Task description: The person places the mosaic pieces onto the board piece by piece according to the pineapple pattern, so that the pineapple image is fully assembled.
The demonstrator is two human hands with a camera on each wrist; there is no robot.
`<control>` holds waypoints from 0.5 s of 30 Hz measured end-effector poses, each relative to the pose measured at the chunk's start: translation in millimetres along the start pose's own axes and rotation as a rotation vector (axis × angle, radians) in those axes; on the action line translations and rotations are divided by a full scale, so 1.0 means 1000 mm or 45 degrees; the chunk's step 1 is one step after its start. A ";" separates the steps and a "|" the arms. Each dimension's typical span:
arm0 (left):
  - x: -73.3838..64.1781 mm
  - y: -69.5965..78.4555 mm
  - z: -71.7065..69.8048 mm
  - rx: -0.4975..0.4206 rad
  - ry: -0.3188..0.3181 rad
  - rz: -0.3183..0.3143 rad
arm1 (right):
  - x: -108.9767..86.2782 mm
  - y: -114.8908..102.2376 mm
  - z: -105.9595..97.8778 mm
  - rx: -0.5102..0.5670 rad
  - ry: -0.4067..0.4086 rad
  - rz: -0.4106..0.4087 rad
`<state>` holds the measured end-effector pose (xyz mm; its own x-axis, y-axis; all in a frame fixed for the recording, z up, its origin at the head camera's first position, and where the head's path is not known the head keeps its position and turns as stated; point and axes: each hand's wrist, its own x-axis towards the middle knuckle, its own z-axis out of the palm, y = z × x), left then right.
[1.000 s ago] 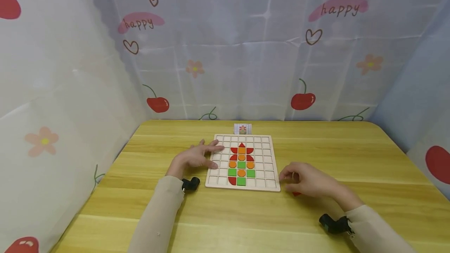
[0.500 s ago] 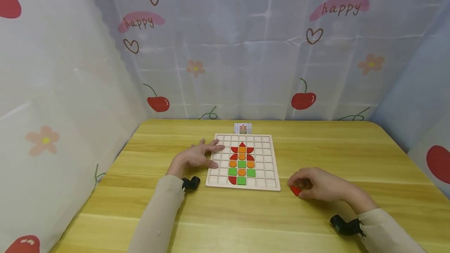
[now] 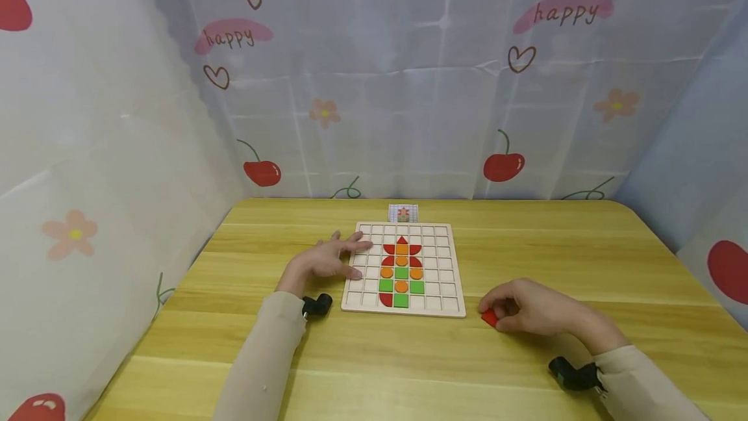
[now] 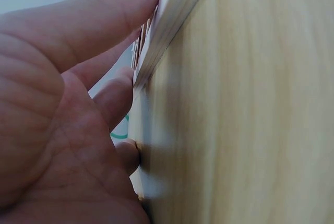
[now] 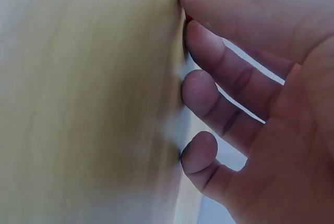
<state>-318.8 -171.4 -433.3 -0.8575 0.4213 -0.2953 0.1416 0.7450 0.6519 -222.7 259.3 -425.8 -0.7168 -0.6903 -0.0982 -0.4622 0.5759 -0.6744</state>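
Observation:
A pale wooden grid board (image 3: 443,266) lies on the table in the head view. Red, orange and green tiles form a pattern down its middle columns, such as an orange square tile (image 3: 402,249) and a green square tile (image 3: 400,301). My left hand (image 3: 323,260) rests on the board's left edge, thumb and fingers spread over the rim. To the right of the board, my right hand (image 3: 528,307) pinches a red tile (image 3: 489,319) at the tabletop between thumb and forefinger. The hand covers part of that tile, so its full shape is hidden.
Behind the board lies a small picture card (image 3: 403,213) with a coloured grid design. The wooden table (image 3: 374,369) reaches back to a printed curtain (image 3: 409,135), with more curtain on both sides. A black wrist camera (image 3: 573,374) sits on the right sleeve.
My right hand has moved right and slightly nearer, away from the board's corner, onto the red tile. Over the last half second the tile has shifted slightly. My left hand stays put.

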 end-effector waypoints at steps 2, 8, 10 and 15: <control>-0.001 0.001 0.000 0.005 -0.003 0.005 | 0.000 0.000 0.000 -0.012 0.007 0.026; -0.002 0.001 0.000 -0.005 -0.009 0.009 | 0.000 0.003 0.004 -0.071 0.060 -0.029; -0.001 0.000 0.000 -0.003 -0.007 0.008 | 0.001 0.003 0.005 -0.106 0.080 -0.051; -0.001 -0.001 0.000 0.022 -0.001 0.016 | 0.002 0.001 0.006 -0.177 0.117 -0.058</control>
<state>-318.0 -172.5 -433.8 -0.8554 0.4309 -0.2875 0.1607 0.7485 0.6434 -221.7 255.7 -430.9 -0.7354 -0.6777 0.0021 -0.5585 0.6043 -0.5682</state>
